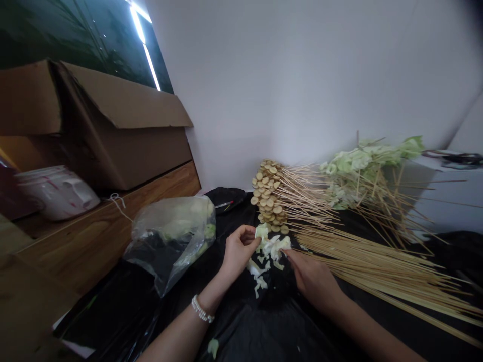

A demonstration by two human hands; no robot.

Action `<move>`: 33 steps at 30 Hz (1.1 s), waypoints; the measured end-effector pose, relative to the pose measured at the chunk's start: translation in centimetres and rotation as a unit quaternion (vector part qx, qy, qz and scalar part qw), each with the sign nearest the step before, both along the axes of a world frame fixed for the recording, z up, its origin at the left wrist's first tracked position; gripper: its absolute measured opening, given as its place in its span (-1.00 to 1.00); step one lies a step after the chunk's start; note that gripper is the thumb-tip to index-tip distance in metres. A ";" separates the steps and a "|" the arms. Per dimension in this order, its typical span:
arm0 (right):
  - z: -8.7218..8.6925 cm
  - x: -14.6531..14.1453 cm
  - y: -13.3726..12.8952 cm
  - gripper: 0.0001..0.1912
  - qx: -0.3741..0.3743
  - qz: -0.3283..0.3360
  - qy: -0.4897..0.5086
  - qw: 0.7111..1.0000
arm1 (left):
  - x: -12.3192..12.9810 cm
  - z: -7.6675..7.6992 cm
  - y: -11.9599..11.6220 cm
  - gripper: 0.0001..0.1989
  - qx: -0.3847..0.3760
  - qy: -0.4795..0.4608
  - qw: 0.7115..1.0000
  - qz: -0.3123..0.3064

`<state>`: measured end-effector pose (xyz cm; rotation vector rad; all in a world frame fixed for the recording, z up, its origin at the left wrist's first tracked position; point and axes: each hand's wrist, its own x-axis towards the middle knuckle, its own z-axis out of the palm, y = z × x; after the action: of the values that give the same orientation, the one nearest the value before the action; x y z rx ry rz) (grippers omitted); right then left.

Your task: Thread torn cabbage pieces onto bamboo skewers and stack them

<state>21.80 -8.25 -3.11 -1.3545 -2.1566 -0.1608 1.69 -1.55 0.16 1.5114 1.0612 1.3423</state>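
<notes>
My left hand [238,250] curls around the edge of torn pale cabbage leaves [269,249], which seem held in its fingers. My right hand [311,279] sits just to their right, fingertips pinched together at the pile. Whether they hold a thin skewer is too small to tell. Loose bamboo skewers [377,266] fan out beyond it. Behind the cabbage stands a stack of round tan slices on skewers [267,193], and further right lie skewered cabbage leaves [362,166]. Small scraps lie on the black plastic sheet [264,327].
A clear plastic bag of cabbage [169,239] lies left of my hands, with a pen [224,204] beyond it. A cardboard box [113,125], white bucket [56,193] and wooden ledge [101,226] stand at left; a white wall rises behind.
</notes>
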 end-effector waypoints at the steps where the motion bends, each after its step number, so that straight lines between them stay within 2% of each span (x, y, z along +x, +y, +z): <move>1: 0.0 0.0 0.0 -0.59 -0.003 0.001 0.001 1.000 | 0.0 0.0 0.0 -0.86 0.002 0.005 1.000 -0.003; 12: -0.1 -0.2 0.0 -0.58 -0.025 -0.005 0.017 1.000 | 0.1 0.1 -0.3 -0.89 0.026 0.045 0.998 -0.031; 19: 0.1 -0.1 -0.2 -0.63 -0.037 -0.005 0.005 0.999 | 0.1 -0.3 -0.3 -0.87 0.060 0.090 0.994 -0.021; 25: 0.2 -0.1 -0.2 -0.57 -0.082 0.006 0.035 0.996 | 0.1 -0.1 -0.5 -0.85 0.057 0.093 0.993 -0.037; 33: 0.2 0.1 0.0 -0.64 -0.053 0.024 0.043 0.997 | 0.2 -0.7 -0.4 -0.85 0.056 0.097 0.993 -0.038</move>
<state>21.93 -8.27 -2.87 -1.3419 -2.1497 0.0318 1.94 -1.94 -0.54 1.7780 1.0508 1.2396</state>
